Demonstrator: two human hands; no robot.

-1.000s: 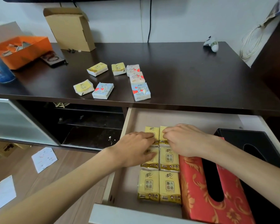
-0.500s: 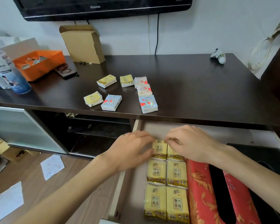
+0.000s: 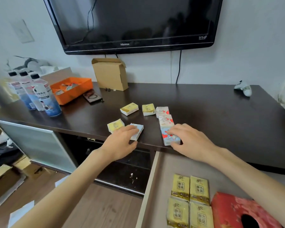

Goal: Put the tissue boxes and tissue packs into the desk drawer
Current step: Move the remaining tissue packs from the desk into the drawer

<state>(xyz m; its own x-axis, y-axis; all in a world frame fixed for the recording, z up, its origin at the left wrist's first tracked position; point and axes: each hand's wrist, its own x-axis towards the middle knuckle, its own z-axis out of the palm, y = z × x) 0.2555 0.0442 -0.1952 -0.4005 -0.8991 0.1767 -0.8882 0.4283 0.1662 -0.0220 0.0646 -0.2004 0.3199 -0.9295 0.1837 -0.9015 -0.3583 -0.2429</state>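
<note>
Four yellow packs [image 3: 190, 200] and a red box [image 3: 229, 209] already lie in the drawer [image 3: 152, 186]. Six packs remain on the desk [image 3: 212, 116] above it. The left hand [image 3: 120, 143] closes around a blue pack [image 3: 137, 131], the right hand [image 3: 187, 140] around a heart pack [image 3: 169, 137]; neither is lifted yet.

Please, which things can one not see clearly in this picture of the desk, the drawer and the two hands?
- Blue pack, head view: the left hand covers most of it; grip unclear.
- Heart-print pack: the right hand hides its right side.
- Red tissue box: cut by the bottom edge and crossed by the right forearm.
- Lower yellow packs: cut off below.
- Orange tray: contents too small to name.
</note>
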